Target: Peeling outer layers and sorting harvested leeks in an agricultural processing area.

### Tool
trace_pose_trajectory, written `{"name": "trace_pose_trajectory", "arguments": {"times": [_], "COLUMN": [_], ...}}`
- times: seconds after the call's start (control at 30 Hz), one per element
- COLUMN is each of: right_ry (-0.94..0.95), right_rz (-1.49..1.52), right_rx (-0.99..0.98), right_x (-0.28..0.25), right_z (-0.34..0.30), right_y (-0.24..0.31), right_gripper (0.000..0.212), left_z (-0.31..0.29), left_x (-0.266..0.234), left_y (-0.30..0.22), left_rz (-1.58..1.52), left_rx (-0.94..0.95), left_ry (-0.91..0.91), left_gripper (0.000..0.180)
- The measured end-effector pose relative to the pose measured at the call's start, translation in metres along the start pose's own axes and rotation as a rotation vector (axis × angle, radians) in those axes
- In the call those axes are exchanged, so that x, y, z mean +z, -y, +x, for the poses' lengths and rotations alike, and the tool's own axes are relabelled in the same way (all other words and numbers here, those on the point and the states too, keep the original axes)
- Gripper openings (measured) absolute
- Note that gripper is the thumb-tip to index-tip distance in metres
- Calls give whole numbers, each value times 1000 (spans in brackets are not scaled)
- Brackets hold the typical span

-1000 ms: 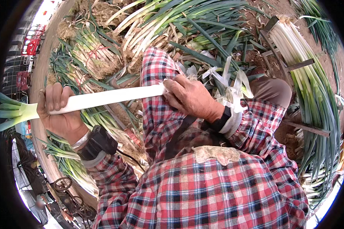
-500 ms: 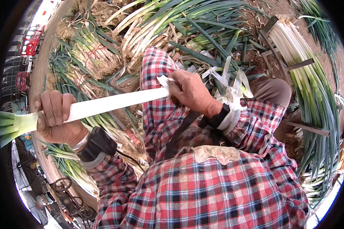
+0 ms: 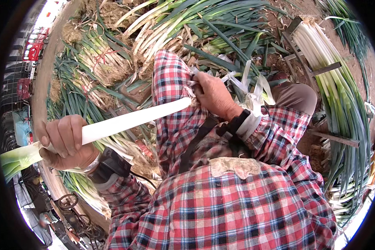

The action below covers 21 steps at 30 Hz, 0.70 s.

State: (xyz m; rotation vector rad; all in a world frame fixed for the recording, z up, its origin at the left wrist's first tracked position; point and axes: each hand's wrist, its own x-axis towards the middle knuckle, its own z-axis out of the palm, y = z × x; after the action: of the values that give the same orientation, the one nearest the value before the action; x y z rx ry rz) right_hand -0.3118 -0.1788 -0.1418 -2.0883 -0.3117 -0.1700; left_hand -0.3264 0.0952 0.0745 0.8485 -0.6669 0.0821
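My left hand (image 3: pixel 66 141) is wrapped round a long leek (image 3: pixel 133 118), its white shaft reaching toward my right hand and its green leaves (image 3: pixel 13 160) out at the left. The shaft is bare and smooth, with a small root end (image 3: pixel 192 101). My right hand (image 3: pixel 214 95) is curled just beside that end, a pale scrap of leek skin (image 3: pixel 190 84) showing at its fingers. Its fingertips are partly hidden, so whether it touches the leek is unclear. Torn white skins (image 3: pixel 254 93) lie by my right wrist.
Untrimmed leeks (image 3: pixel 179 31) are heaped ahead, with tied bundles (image 3: pixel 98 58) at the left. On the right a metal rack (image 3: pixel 327 69) holds cleaned leeks (image 3: pixel 327 50). My bent knees, in a checked cloth (image 3: pixel 169 73) and brown trousers (image 3: pixel 298 98), flank the work. Red vehicles (image 3: pixel 35 43) stand far left.
The leek's root end has come away from my right hand's grip and its shaft tilts more steeply. The pale flap at that end is off the shaft. My left hand has dropped slightly.
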Motion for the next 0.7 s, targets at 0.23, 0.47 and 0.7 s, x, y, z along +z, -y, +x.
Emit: {"name": "trace_pose_trajectory", "arguments": {"times": [0.23, 0.47, 0.7], "right_ry": [47, 203, 183], "right_rz": [0, 142, 98], "right_rx": [-158, -317, -168], "right_x": [-38, -31, -18], "right_z": [12, -1, -19], "right_y": [9, 29, 23], "right_gripper": [34, 19, 13], "left_z": [13, 16, 5], "left_x": [-20, -36, -15], "left_y": [-8, 5, 16], "left_rz": [-4, -19, -103], "left_rx": [12, 15, -7], "left_ry": [71, 277, 14], "left_gripper": [19, 16, 13]}}
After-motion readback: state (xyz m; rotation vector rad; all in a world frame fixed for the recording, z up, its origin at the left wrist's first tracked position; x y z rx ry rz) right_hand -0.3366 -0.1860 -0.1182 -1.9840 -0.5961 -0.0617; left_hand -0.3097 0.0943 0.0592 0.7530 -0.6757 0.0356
